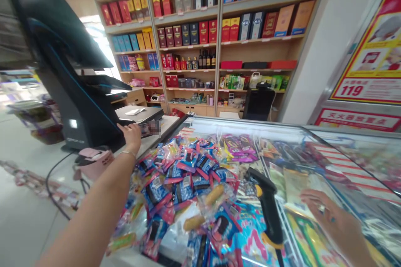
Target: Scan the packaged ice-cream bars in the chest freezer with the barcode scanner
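My left hand (pixel 130 135) reaches forward to the counter beside the foot of a black checkout screen (pixel 89 87). Its fingers look spread, and a dark flat object (pixel 145 129), partly blurred, lies right against it; a grip on it does not show. Slightly smeared by motion, my right hand (pixel 332 217) hovers over the glass-topped display case, fingers loosely stretched out and nothing visible in them. A ring is on one finger. Left of it stands a black handheld barcode scanner (pixel 269 206) with yellow trim. Small wrapped snacks in blue and pink packets (pixel 184 187) are heaped between my arms.
A pink container (pixel 95 164) and a black cable (pixel 48 183) are at the left. Behind the counter are a flat grey-topped device (pixel 140 112), a black chair (pixel 260 102) and shelves of boxes (pixel 188 46). The glass case (pixel 282 127) runs to the right.
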`<state>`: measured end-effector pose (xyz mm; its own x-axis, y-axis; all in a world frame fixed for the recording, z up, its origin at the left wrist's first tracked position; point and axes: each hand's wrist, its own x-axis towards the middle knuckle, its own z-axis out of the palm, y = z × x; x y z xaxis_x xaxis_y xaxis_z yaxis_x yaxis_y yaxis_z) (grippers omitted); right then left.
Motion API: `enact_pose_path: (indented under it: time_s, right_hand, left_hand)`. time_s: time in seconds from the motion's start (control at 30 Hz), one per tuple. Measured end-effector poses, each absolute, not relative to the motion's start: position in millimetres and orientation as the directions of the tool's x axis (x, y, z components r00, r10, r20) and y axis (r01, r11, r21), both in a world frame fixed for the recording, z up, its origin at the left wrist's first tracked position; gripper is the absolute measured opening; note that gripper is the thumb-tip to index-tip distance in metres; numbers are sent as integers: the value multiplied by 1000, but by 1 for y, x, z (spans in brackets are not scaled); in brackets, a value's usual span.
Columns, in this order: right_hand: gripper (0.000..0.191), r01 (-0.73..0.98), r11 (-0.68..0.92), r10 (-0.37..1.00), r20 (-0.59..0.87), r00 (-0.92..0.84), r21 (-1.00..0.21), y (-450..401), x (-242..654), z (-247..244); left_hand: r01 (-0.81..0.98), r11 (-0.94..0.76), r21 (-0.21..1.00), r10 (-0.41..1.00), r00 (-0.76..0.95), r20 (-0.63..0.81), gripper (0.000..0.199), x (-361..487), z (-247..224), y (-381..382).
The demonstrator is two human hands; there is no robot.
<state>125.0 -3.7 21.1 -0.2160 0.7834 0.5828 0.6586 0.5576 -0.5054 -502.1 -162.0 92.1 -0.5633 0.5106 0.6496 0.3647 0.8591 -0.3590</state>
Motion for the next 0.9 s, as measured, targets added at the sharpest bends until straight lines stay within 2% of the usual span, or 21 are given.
enact_pose_path:
  time_s: [0.07,0.13,0.33,0.63,0.77,0.9]
  right_hand:
    - [35,619,599,786,521,-334,-507,-2,128,16]
    - [32,592,622,774,514,-369,-512,2,133,13]
    - [28,574,633,751,594,-290,-520,10,142,5]
    - [24,553,523,838,512,-191,-649,-18,121,19]
    - [25,566,538,824,532,-195,-624,-16,125,19]
    - [23,575,583,798,536,-274,-574,-5,133,9]
  left_hand:
    - [324,875,-361,485,-589,646,41,-517,87,-157]
    - [292,886,-361,463,-618,636,42,-528,84,-154]
    - [268,915,-302,403,-660,634,41,-543,78,-156]
    - [395,892,-220,446,-692,568,42,-555,77,-170]
    - [412,896,-163,434,-737,518,43,-555,79,-169]
    - [406,909,-92,398,-787,471,38,-552,84,-170]
